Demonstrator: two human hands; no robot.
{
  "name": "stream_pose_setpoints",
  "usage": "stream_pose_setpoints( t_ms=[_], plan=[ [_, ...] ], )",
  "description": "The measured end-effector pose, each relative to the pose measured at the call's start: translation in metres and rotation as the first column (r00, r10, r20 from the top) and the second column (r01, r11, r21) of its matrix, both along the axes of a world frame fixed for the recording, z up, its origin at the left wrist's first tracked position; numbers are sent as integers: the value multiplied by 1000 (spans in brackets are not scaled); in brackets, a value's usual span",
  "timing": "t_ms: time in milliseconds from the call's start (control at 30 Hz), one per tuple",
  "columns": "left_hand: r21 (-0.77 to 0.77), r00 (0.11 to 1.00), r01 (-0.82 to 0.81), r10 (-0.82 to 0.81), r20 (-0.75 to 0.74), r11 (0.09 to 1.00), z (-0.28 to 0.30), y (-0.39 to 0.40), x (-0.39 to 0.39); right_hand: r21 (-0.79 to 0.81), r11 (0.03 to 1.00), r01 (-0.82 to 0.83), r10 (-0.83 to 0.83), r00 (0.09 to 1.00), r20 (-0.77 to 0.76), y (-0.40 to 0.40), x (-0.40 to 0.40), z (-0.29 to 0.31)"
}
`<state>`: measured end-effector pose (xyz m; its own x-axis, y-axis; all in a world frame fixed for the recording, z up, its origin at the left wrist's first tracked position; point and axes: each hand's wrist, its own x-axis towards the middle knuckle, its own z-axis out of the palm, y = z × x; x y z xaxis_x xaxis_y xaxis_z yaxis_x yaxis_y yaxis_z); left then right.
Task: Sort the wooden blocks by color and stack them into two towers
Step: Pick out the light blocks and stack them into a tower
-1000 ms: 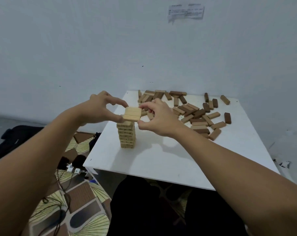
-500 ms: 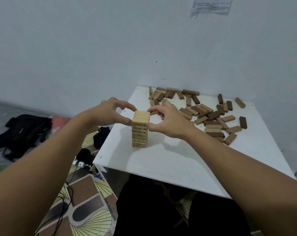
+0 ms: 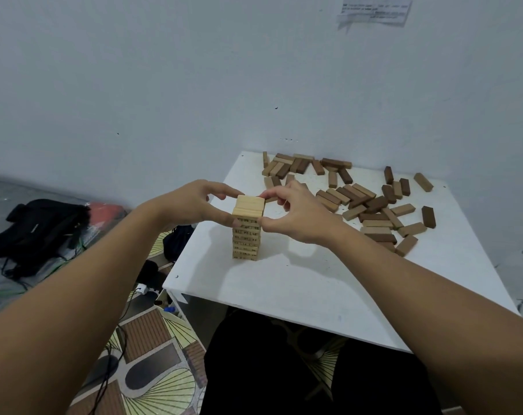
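Head view: both hands' grip, left hand (image 3: pixel 191 205) and right hand (image 3: pixel 296 217), pinches the light tower's (image 3: pixel 246 232) top layer; square it gently, then release evenly.

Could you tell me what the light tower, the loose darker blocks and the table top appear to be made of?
The light tower looks like pale unfinished wood: matte faces, faint grain lines on its top layer, dark printed marks on its sides. The loose darker blocks seem to be the same wood stained tan to brown, also matte. The table top is a smooth white board, possibly painted or laminated, lightly scuffed.
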<state>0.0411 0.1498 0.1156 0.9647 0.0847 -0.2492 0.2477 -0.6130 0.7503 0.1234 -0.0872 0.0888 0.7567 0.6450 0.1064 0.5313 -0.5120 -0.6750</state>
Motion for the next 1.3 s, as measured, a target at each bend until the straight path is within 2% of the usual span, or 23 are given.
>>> stream_pose_setpoints(
  t_ms=[300, 533, 600, 667, 767, 867, 1067, 1200, 1300],
  plan=[
    [-52, 1000, -24, 24, -2, 998, -3, 0, 1, -14, 1000, -24, 23, 1000, -18, 0, 0, 3],
    [-51, 1000, -29, 29, 2, 998, -1, -1, -1, 56, 998, -12, 17, 996, -90, -10, -2, -5],
    [-26, 1000, -22, 22, -1, 999, -1, 1, -4, 119, 992, 27, -14, 994, -111, -11, -5, -10],
    [-93, 1000, -27, 28, 11, 995, -3, 4, -10, 259, 961, 92, -48, 984, -172, -12, -9, -15],
    [-373, 969, -161, 217, 114, 914, -11, -6, -15, 460, 863, 207, -44, 939, -341, -5, -25, -20],
    [-531, 892, -292, 427, 149, 795, -26, -31, -14, 549, 759, 350, -1, 844, -536, 16, -43, -24],
    [-664, 864, -335, 498, 65, 668, -40, -81, -11, 611, 639, 467, 171, 688, -705, 37, -76, -3],
    [-706, 838, -357, 544, 47, 611, -43, -91, -7, 607, 647, 462, 176, 684, -708, 54, -57, -33],
    [-708, 827, -363, 559, 55, 606, -47, -92, -6, 580, 671, 463, 160, 673, -722, 64, -56, -41]
  ],
)
